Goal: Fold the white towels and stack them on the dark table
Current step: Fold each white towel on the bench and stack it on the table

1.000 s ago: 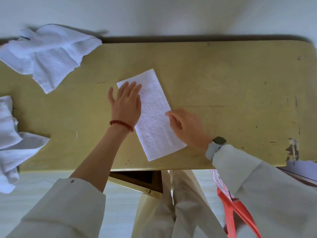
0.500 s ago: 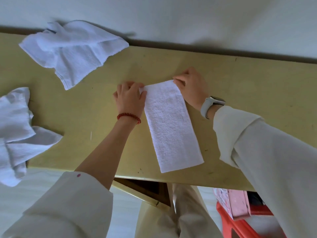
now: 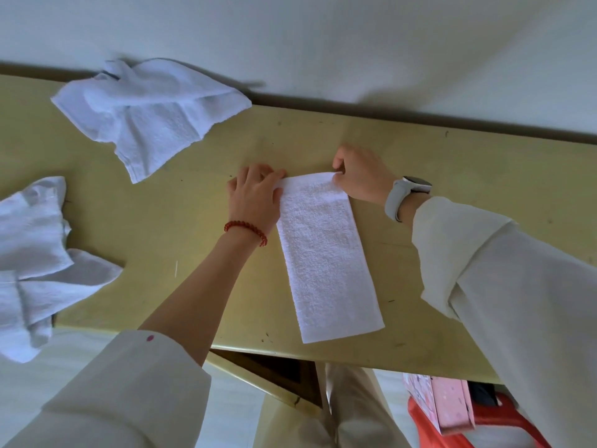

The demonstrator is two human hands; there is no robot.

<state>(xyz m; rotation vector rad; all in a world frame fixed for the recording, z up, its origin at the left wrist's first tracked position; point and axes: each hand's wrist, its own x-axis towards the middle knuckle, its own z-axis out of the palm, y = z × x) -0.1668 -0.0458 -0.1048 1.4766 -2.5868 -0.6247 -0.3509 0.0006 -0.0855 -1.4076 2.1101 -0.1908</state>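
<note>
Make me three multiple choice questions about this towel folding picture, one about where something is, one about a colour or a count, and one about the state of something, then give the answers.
1. Where does the long folded towel lie?
A. On the floor
B. On the yellow table, between the two hands
C. On the red stool

2. What colour is the bead bracelet on the left wrist?
A. Red
B. Blue
C. Black

3. What is the right hand doing?
A. Resting flat on the table, away from any cloth
B. Holding a pink box
C. Pinching the far right corner of the folded towel

Answers: 1 B, the strip lies flat on the tabletop with the left hand at its far left corner and the right hand at the other. 2 A, the beads are plainly red. 3 C, its curled fingers nip the towel's far edge.
</note>
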